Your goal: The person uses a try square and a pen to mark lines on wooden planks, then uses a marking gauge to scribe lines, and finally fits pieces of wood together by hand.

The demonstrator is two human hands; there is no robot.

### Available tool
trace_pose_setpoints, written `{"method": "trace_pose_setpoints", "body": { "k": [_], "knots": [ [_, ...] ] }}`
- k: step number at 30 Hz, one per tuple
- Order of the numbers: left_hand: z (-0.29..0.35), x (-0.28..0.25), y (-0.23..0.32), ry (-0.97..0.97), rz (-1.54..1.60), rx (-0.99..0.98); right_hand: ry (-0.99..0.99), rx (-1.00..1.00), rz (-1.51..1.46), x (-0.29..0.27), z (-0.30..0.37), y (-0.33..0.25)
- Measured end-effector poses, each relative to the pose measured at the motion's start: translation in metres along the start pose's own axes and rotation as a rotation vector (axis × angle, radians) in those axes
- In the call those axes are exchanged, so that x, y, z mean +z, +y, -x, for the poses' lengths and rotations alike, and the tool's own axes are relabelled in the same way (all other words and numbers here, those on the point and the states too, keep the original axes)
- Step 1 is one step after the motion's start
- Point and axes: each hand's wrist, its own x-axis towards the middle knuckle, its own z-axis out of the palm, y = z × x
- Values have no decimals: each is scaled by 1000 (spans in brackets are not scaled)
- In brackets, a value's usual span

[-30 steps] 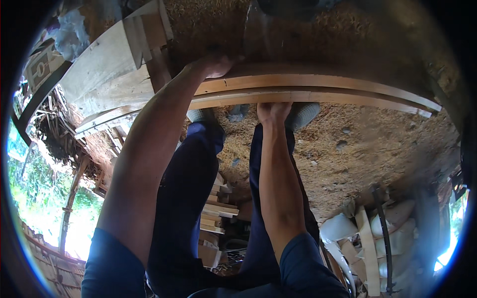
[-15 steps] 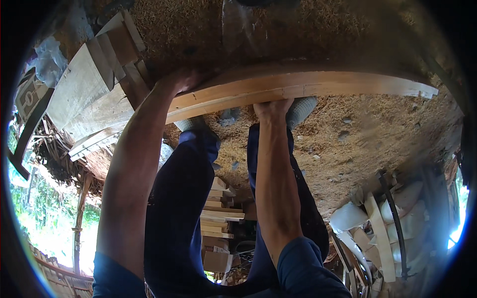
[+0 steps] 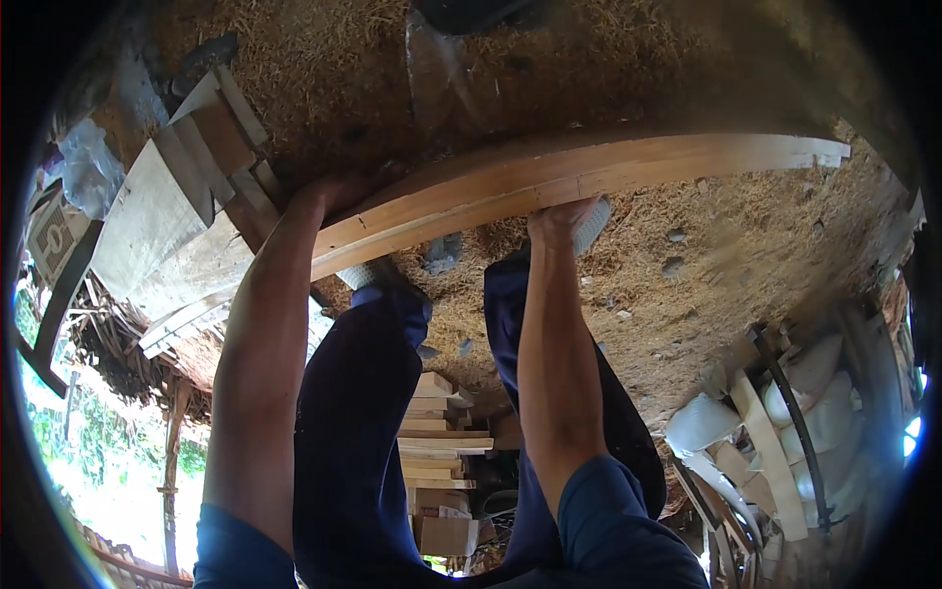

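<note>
A long pale wooden beam (image 3: 628, 169) stretches across in front of me, bowed by the lens, its right end higher than its left. It looks like planks lying together, with a seam along the near face. My left hand (image 3: 340, 193) grips its far edge towards the left end, in shadow and partly hidden. Lower down on the near side, my right hand (image 3: 564, 218) holds the underside near the middle, its fingers out of sight behind the wood. My feet in light grey patterned footwear (image 3: 593, 226) stand just beneath the beam.
Cut boards (image 3: 147, 231) lean in a pile at the left, beside a clear plastic bag (image 3: 90, 169). Wood shavings cover the ground (image 3: 677, 226). Stacked timber (image 3: 437, 447) shows between my legs. White sacks (image 3: 702, 424) and curved wooden pieces lie at the lower right.
The beam has shifted slightly left and tilted more, its left end lower. Both hands remain on it; the left has moved left, the right a little right along the scene.
</note>
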Motion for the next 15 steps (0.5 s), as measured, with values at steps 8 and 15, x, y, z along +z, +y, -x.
{"method": "trace_pose_setpoints", "body": {
  "k": [8, 15],
  "knots": [
    [-2, 10, -5, 67, -122, -79, -126, -26, -332, -9, -19, 26],
    [-5, 28, -29, 107, 57, -142, -394, 286, -626, 12, -13, 8]
  ]
}}
